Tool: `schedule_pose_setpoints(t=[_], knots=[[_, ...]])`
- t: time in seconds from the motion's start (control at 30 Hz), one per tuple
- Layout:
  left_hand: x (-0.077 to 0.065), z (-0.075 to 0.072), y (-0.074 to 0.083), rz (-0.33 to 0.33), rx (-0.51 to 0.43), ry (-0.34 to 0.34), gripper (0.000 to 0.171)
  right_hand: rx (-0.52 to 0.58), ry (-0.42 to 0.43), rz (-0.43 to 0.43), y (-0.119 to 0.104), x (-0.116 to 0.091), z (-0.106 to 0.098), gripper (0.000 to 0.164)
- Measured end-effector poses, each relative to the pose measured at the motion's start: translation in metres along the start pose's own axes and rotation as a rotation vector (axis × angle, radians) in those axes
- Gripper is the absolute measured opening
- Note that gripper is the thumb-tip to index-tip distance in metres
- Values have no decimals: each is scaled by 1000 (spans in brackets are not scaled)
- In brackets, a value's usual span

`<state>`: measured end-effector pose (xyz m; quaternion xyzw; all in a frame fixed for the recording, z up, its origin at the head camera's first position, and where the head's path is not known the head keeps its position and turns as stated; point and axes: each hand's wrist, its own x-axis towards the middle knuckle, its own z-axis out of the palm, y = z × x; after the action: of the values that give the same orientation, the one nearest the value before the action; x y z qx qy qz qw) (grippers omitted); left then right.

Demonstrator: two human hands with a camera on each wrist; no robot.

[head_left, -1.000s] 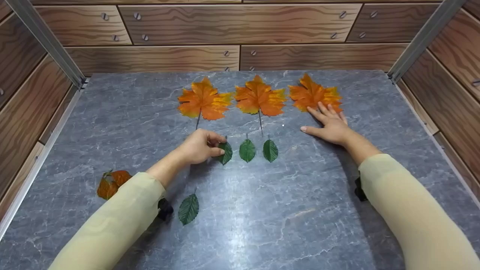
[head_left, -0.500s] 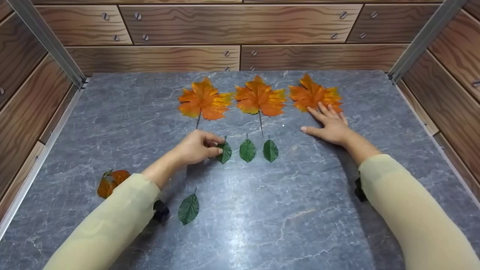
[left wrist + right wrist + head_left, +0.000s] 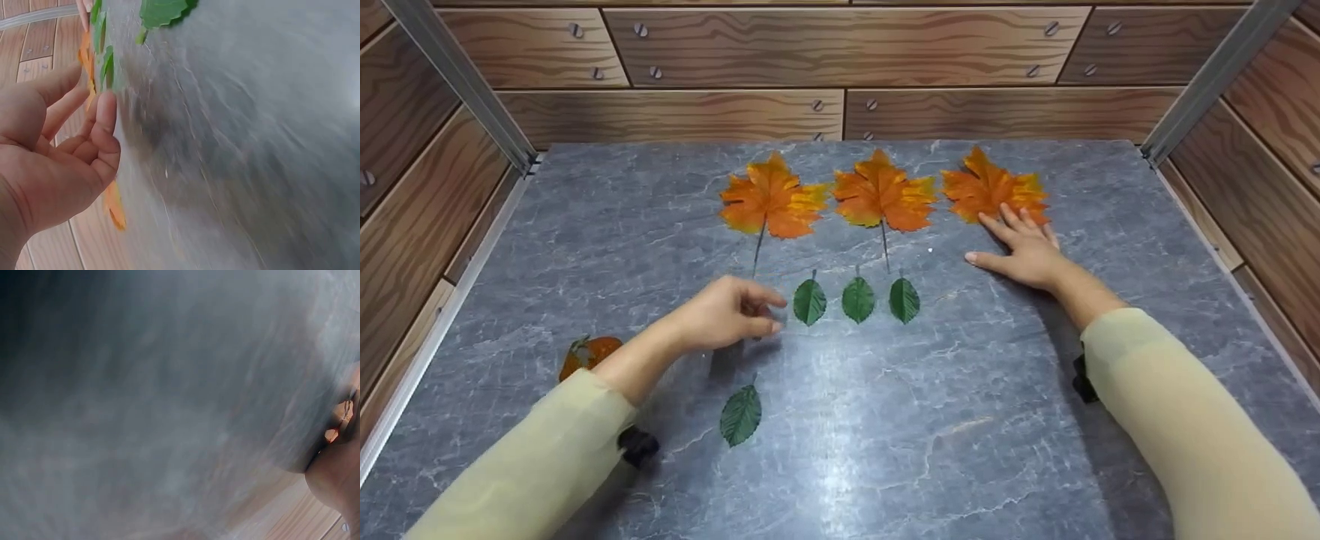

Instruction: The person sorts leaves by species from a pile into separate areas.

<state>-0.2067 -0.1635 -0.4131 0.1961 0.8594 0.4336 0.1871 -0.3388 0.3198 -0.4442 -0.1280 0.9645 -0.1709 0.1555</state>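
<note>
Three green leaves lie side by side in the middle of the table: a left one (image 3: 810,303), a middle one (image 3: 858,301) and a right one (image 3: 904,301). Just left of that row is my left hand (image 3: 718,313), its fingers loosely bent and nothing between them; the left wrist view shows the same empty fingers. My right hand (image 3: 1026,251) is spread, its fingertips resting on the lower edge of the right orange maple leaf (image 3: 990,187). Nearer to me lies another green leaf (image 3: 741,416), apart from the row.
Two more orange maple leaves, a left one (image 3: 771,199) and a middle one (image 3: 883,193), lie at the back with stems toward me. A brownish-orange leaf bundle (image 3: 589,355) sits at the left, partly behind the left forearm. Wood-patterned walls (image 3: 840,49) enclose the grey table (image 3: 960,450).
My left hand has let go of the left green leaf in the row and drawn back to the left and toward me. The right hand stays on the maple leaf.
</note>
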Motion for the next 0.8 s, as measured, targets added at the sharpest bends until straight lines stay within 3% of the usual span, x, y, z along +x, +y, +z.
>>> schedule_pose_setpoints(t=[0.2,0.4,0.67,0.8], knots=[[-31,-2,-8,-7,25,-91,41,-5,-4,4,0,0,0,101],[-55,1,-14,3,10,-106,43,-11,-5,9,1,1,-1,101],[-70,4,-16,-13,-31,-124,46,-16,1,4,2,1,0,102],[-74,6,-19,-4,-6,-114,49,-5,3,-3,1,0,0,100]])
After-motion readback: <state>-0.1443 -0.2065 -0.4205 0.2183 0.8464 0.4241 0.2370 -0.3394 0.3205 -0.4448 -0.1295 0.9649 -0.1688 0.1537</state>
